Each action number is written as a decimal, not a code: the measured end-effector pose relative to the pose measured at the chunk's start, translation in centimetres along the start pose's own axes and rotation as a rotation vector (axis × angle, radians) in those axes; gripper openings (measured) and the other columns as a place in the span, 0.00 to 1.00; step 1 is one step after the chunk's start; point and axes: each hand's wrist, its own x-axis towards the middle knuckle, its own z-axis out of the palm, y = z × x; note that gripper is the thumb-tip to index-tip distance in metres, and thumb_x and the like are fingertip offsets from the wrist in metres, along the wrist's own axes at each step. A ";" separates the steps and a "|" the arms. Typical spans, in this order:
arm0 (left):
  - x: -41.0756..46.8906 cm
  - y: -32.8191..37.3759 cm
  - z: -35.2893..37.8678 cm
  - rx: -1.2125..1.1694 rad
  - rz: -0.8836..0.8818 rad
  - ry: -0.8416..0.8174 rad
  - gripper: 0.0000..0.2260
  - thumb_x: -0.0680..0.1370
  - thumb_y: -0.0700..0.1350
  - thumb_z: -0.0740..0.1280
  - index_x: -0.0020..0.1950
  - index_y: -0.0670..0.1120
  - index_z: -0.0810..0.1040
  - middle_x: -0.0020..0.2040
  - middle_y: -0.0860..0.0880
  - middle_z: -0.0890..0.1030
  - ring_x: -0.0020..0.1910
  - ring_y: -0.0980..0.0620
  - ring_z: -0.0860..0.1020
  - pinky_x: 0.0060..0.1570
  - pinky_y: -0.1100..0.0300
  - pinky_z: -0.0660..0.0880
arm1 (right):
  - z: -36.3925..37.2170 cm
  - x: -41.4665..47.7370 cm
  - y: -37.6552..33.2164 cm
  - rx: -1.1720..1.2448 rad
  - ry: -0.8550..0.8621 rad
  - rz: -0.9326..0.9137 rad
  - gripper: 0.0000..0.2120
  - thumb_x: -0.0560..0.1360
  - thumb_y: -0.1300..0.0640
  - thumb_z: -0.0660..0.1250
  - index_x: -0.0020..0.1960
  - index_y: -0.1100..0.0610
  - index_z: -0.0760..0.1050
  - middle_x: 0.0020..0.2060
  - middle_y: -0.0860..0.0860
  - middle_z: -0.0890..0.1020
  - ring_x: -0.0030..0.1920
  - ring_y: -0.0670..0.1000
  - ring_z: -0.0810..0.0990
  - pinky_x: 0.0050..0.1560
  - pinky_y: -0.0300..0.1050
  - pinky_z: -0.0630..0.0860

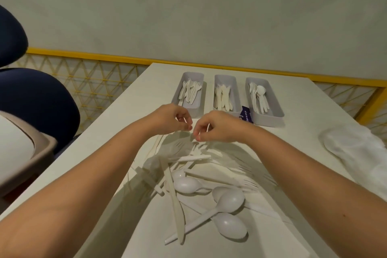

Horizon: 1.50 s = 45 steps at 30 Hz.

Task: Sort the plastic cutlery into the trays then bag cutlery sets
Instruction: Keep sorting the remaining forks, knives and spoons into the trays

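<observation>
Three grey trays stand in a row at the far side of the white table (129, 115). The left tray (195, 111) holds forks, the middle tray (225, 77) knives, the right tray (277, 110) spoons. A loose pile of white plastic cutlery (194, 176) lies near me, with spoons (229, 199), a knife (178, 211) and forks (245, 170) mixed together. My left hand (174, 118) and my right hand (215, 126) hover close together above the pile's far end, both pinched. A thin white cutlery piece shows inside my right hand. Nothing is visible in my left pinch.
A purple label (246, 114) lies between the middle and right trays. A heap of white translucent bags (356, 148) sits at the table's right edge. A dark blue chair (37, 102) and a beige bin (27, 153) stand left; a yellow rail (83, 56) runs behind.
</observation>
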 end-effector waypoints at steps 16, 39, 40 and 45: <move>-1.1 0.0 3.1 0.256 -0.268 -0.035 0.09 0.73 0.47 0.69 0.47 0.42 0.75 0.35 0.49 0.73 0.38 0.50 0.74 0.32 0.63 0.67 | 3.8 1.7 0.7 -0.066 0.060 0.117 0.12 0.74 0.60 0.66 0.57 0.56 0.75 0.49 0.52 0.78 0.45 0.51 0.75 0.44 0.40 0.70; 0.3 -0.8 3.8 -0.578 -0.236 0.186 0.09 0.81 0.42 0.56 0.42 0.46 0.70 0.34 0.42 0.79 0.28 0.45 0.75 0.28 0.59 0.73 | 2.9 3.2 1.5 0.061 0.108 0.183 0.07 0.73 0.66 0.64 0.40 0.55 0.75 0.39 0.49 0.78 0.41 0.49 0.77 0.47 0.42 0.76; 0.4 -0.7 3.8 -0.552 -0.230 0.200 0.09 0.81 0.42 0.57 0.42 0.45 0.70 0.34 0.42 0.79 0.28 0.46 0.75 0.28 0.58 0.73 | 2.9 3.3 1.6 0.014 0.107 0.194 0.08 0.73 0.65 0.64 0.41 0.53 0.75 0.41 0.48 0.77 0.44 0.50 0.77 0.50 0.44 0.76; 0.7 -0.8 3.6 -0.483 -0.223 0.268 0.08 0.81 0.43 0.58 0.43 0.45 0.70 0.35 0.42 0.79 0.24 0.47 0.75 0.25 0.59 0.74 | 2.8 2.8 1.2 -0.149 -0.071 0.044 0.21 0.72 0.60 0.69 0.64 0.52 0.74 0.55 0.49 0.75 0.54 0.49 0.74 0.59 0.46 0.74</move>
